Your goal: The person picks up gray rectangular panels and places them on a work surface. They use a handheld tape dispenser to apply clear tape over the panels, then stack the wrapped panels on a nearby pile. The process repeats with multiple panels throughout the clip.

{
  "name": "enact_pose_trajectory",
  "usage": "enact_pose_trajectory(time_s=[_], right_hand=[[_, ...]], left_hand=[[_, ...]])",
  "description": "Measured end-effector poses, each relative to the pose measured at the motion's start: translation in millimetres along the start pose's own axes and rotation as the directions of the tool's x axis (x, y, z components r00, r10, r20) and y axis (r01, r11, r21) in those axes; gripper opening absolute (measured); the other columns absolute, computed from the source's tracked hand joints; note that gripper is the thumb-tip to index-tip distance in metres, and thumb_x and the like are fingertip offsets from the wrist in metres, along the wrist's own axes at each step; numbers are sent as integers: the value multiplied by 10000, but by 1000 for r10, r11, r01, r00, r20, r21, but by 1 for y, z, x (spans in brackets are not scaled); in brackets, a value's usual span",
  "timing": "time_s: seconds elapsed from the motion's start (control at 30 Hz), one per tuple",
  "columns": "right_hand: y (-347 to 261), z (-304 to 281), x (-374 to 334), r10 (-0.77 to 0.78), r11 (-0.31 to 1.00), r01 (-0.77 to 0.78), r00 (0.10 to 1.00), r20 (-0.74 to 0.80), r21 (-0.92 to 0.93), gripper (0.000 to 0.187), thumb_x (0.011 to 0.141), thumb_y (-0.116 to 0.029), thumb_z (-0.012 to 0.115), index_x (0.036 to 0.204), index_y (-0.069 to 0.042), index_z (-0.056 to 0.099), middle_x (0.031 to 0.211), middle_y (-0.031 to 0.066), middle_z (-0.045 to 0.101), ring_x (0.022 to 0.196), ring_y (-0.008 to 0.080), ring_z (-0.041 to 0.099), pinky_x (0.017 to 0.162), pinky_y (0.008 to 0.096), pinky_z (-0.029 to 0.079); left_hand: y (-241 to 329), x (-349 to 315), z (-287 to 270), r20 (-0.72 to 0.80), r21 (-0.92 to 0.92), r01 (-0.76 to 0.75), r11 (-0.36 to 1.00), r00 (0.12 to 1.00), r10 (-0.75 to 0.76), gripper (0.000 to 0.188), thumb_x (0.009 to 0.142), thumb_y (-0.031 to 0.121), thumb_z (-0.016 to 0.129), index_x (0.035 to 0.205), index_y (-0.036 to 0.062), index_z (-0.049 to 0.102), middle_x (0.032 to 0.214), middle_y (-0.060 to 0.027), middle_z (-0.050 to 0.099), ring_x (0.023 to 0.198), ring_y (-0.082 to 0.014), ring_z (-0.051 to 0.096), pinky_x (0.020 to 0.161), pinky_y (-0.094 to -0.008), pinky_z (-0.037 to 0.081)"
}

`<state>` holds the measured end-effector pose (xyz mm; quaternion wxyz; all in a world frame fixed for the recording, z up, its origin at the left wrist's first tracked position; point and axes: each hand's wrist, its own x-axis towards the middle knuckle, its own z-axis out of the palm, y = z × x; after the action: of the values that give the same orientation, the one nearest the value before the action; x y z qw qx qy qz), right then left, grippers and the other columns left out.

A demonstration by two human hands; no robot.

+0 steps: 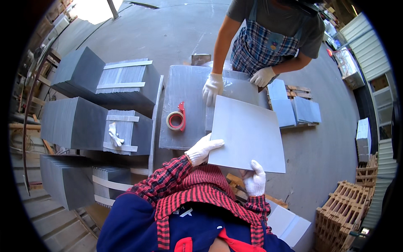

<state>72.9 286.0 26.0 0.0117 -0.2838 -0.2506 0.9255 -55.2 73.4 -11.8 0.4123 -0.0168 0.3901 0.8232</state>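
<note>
A light grey square panel (248,136) is held up in front of me, tilted, between both hands. On its left edge my left hand (204,149), in a white knit glove, is closed with the thumb lying over the face. My right hand (254,179), gloved too, pinches the lower edge with its thumb on top. Beyond the panel, a stack wrapped in clear film (182,84) carries a red tape dispenser (177,119) with a tan roll. A co-worker's gloved hand (213,89) rests on that stack; their other gloved hand (263,77) is at its far right corner.
Strapped stacks of grey panels (75,126) stand on the left, with a loose white glove (114,135) on one. More panels lie on a pallet (300,110) at right. Wooden pallets (344,210) are piled lower right. White boxes (289,227) stand near my right side.
</note>
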Motion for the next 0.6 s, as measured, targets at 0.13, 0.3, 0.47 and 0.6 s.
enact_pose_trajectory(time_s=[0.13, 0.3, 0.47, 0.6], right_hand=[[-20, -11, 66, 103, 989, -108, 993, 55, 103, 294, 939, -24, 569, 1220, 56, 537, 1236, 169, 618, 1150, 298, 626, 956, 449, 581], [-34, -6, 122, 171, 980, -175, 984, 51, 97, 254, 946, -8, 564, 1192, 54, 555, 1234, 181, 616, 1145, 304, 626, 958, 462, 580], [-56, -5, 160, 209, 978, -210, 976, 59, 19, 224, 948, -9, 564, 1166, 39, 576, 1205, 164, 635, 1105, 291, 643, 923, 440, 588], [-65, -12, 176, 270, 963, -271, 960, 76, -7, 184, 948, -10, 568, 1127, 29, 594, 1165, 141, 657, 1071, 268, 654, 901, 405, 581]], left_hand=[[17, 44, -1, -83, 2, -16, 1000, 996, 16, 564, 935, 203, 674, 1401, -13, 439, 1256, -106, 595, 1144, -185, 590, 1014, -345, 479], [28, 89, -16, -160, -32, -3, 999, 987, -2, 590, 934, 177, 671, 1432, -3, 410, 1306, -116, 574, 1171, -192, 578, 1014, -353, 479], [34, 117, -14, -188, -63, -27, 998, 982, 14, 652, 925, 170, 675, 1475, 6, 364, 1361, -117, 544, 1212, -200, 550, 1062, -362, 437], [28, 122, -18, -224, -58, -74, 996, 973, 60, 677, 919, 177, 681, 1486, 6, 352, 1375, -113, 535, 1223, -194, 537, 1070, -361, 426]])
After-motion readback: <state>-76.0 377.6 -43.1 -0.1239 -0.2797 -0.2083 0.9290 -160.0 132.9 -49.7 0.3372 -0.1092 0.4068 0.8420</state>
